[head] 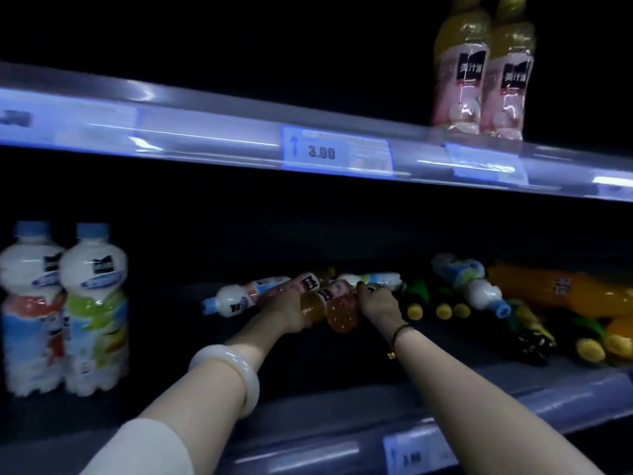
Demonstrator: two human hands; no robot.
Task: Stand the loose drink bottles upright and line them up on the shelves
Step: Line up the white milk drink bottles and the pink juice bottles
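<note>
Amber plastic juice bottle with pink label (310, 303) lies on its side mid lower shelf (513, 395), base toward the camera; left hand (284, 311) curls round its lower body, gripping it; second amber bottle (342, 313) lies touching it on the right, with right hand (378, 305) clamped over it, fingers wrapped across the top; frame is motion-blurred, so exact finger placement is unclear.

Step in hand, my read: picking up this pair, one per hand; neither is upright yet.

Matching yellow-and-pink bottles (459, 73) stand as a pair at the far right of the upper shelf (205, 138); likely destination, but that is a guess.

Next move calls for: lift both clear of the white blue-capped bottle (233, 299) lying just to the left; rotate caps up; set down on bases, side by side.

Backlog is large: another white bottle (476, 286), dark green bottles with yellow caps (421, 296) and orange bottles (565, 289) lie heaped to the right; only two upright white bottles (96, 303) stand at the far left of the lower shelf; task looks early.
</note>
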